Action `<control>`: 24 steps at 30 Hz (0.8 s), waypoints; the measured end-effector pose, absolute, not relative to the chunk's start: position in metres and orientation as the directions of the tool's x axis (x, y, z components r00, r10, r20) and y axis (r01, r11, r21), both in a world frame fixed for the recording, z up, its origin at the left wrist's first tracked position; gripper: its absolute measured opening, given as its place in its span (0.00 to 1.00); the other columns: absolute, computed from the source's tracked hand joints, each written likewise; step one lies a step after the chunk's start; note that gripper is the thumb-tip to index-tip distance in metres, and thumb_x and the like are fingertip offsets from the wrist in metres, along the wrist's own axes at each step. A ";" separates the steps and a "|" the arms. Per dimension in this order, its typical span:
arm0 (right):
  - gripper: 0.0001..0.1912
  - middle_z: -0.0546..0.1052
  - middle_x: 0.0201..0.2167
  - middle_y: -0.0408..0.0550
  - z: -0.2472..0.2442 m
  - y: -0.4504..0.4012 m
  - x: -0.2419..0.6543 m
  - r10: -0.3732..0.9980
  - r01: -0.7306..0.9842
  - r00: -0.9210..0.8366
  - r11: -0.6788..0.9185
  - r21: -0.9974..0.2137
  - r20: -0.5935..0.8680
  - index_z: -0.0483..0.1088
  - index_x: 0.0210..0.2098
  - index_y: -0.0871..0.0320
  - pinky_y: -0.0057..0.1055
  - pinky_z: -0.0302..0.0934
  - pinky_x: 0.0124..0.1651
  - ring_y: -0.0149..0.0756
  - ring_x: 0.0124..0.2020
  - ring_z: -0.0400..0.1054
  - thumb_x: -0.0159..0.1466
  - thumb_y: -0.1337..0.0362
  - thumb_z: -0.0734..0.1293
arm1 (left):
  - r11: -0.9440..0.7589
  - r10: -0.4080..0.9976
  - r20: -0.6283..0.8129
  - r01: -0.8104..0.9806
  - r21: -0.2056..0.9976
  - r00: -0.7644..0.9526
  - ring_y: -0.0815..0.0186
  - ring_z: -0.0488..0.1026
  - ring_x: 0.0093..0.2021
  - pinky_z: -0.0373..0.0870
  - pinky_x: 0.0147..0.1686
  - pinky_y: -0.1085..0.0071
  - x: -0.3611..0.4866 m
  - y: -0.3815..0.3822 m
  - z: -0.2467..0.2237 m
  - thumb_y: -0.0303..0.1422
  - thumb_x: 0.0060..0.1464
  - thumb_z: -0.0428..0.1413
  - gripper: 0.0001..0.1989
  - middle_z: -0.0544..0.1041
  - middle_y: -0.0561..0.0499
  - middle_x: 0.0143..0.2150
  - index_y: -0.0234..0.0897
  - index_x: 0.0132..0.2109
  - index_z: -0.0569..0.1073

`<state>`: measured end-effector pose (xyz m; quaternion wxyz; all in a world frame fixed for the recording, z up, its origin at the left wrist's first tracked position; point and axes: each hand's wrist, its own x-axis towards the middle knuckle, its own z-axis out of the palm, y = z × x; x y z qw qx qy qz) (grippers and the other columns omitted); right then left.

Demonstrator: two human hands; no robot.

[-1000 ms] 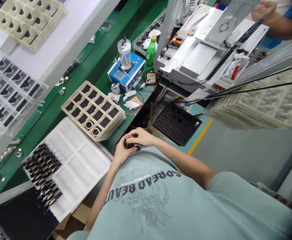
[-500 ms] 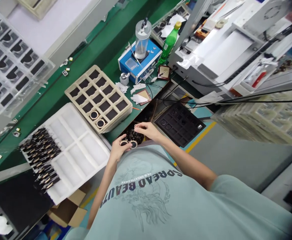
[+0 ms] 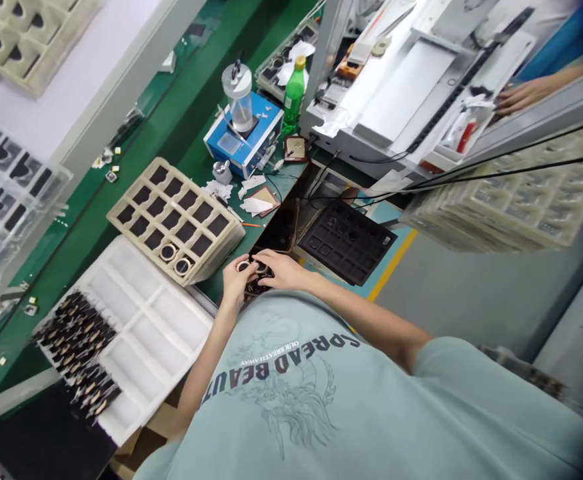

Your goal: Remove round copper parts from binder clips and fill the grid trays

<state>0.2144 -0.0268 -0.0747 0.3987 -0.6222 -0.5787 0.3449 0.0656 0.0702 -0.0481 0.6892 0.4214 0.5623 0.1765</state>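
Close to my waist, my left hand (image 3: 235, 281) grips two round, gold-rimmed watch cases (image 3: 244, 265) with dark faces. My right hand (image 3: 282, 269) meets it there, its fingers bent around the right-hand case of the pair. Its fingertips are partly hidden, so any small part between them cannot be made out. Below the hands lies a dark heap of small parts (image 3: 254, 288), mostly covered. To the left, a stack of beige compartment trays (image 3: 236, 235) has two similar round cases (image 3: 168, 252) in its near row.
A white foam tray (image 3: 158, 293) holds black strap-like parts (image 3: 78, 347). Behind stand a blue machine (image 3: 246, 133) with a clear canister and a green bottle (image 3: 294, 93). A black tray (image 3: 348, 243) sits to the right, with cables (image 3: 451, 179) above. Another person's hand (image 3: 531, 95) shows at upper right.
My right hand has moved left and down from above the dark heap to the watch cases in my left hand. The view has shifted, bringing another person's arm in.
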 end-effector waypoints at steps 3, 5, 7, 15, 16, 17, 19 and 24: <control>0.22 0.76 0.53 0.56 -0.073 -0.029 0.232 0.980 0.507 0.196 -0.063 -0.860 0.044 0.73 0.57 0.57 0.40 0.67 0.54 0.43 0.50 0.73 0.63 0.64 0.69 | 0.565 0.684 -0.599 0.218 0.796 0.415 0.70 0.74 0.30 0.79 0.33 0.69 0.105 0.072 -0.050 0.30 0.35 0.74 0.27 0.74 0.52 0.34 0.31 0.45 0.76; 0.21 0.77 0.52 0.55 -0.079 -0.027 0.250 0.951 0.509 0.304 -0.113 -0.853 0.056 0.74 0.56 0.56 0.40 0.67 0.55 0.43 0.50 0.73 0.63 0.64 0.70 | 0.568 0.674 -0.594 0.206 0.797 0.440 0.70 0.75 0.30 0.78 0.34 0.69 0.129 0.076 -0.054 0.31 0.36 0.73 0.25 0.75 0.52 0.33 0.31 0.43 0.76; 0.21 0.78 0.53 0.54 -0.085 -0.024 0.270 0.900 0.507 0.431 -0.181 -0.843 0.065 0.75 0.54 0.56 0.43 0.64 0.59 0.46 0.54 0.71 0.61 0.65 0.72 | 0.573 0.672 -0.604 0.215 0.791 0.430 0.71 0.75 0.29 0.76 0.33 0.71 0.150 0.084 -0.059 0.31 0.39 0.72 0.21 0.75 0.52 0.31 0.31 0.41 0.75; 0.25 0.79 0.49 0.54 -0.082 -0.021 0.339 0.626 -0.010 0.769 -0.194 -0.981 -0.131 0.73 0.53 0.58 0.40 0.68 0.52 0.42 0.47 0.74 0.60 0.52 0.71 | 0.498 0.727 -0.620 0.394 0.773 0.296 0.77 0.64 0.18 0.55 0.19 0.79 0.213 0.107 -0.084 0.30 0.46 0.66 0.11 0.69 0.57 0.23 0.34 0.35 0.72; 0.26 0.79 0.49 0.54 -0.079 -0.025 0.346 0.610 -0.136 0.767 -0.150 -0.979 -0.200 0.72 0.54 0.58 0.38 0.69 0.49 0.40 0.46 0.74 0.62 0.50 0.69 | 0.503 0.718 -0.629 0.404 0.764 0.296 0.76 0.65 0.18 0.57 0.20 0.79 0.219 0.108 -0.087 0.28 0.45 0.66 0.11 0.69 0.57 0.23 0.33 0.36 0.72; 0.26 0.78 0.50 0.54 -0.076 -0.030 0.351 0.607 -0.253 0.750 -0.106 -0.962 -0.264 0.70 0.54 0.58 0.35 0.70 0.46 0.38 0.45 0.75 0.63 0.48 0.66 | 0.512 0.706 -0.641 0.409 0.755 0.300 0.75 0.67 0.20 0.60 0.22 0.79 0.225 0.108 -0.089 0.26 0.43 0.65 0.13 0.70 0.56 0.24 0.33 0.37 0.72; 0.25 0.78 0.50 0.52 -0.068 -0.042 0.358 0.628 -0.429 0.695 -0.031 -0.903 -0.351 0.69 0.53 0.56 0.31 0.70 0.42 0.36 0.43 0.76 0.64 0.47 0.64 | 0.536 0.679 -0.666 0.412 0.737 0.308 0.73 0.71 0.24 0.68 0.28 0.76 0.235 0.109 -0.094 0.23 0.41 0.65 0.17 0.71 0.56 0.26 0.34 0.41 0.72; 0.14 0.78 0.46 0.50 -0.057 -0.061 0.360 0.652 -0.557 0.635 0.014 -0.831 -0.414 0.68 0.47 0.56 0.31 0.72 0.41 0.35 0.39 0.77 0.64 0.56 0.65 | 0.568 0.656 -0.691 0.405 0.716 0.302 0.71 0.70 0.27 0.74 0.35 0.68 0.251 0.118 -0.102 0.21 0.39 0.62 0.24 0.66 0.60 0.24 0.34 0.47 0.70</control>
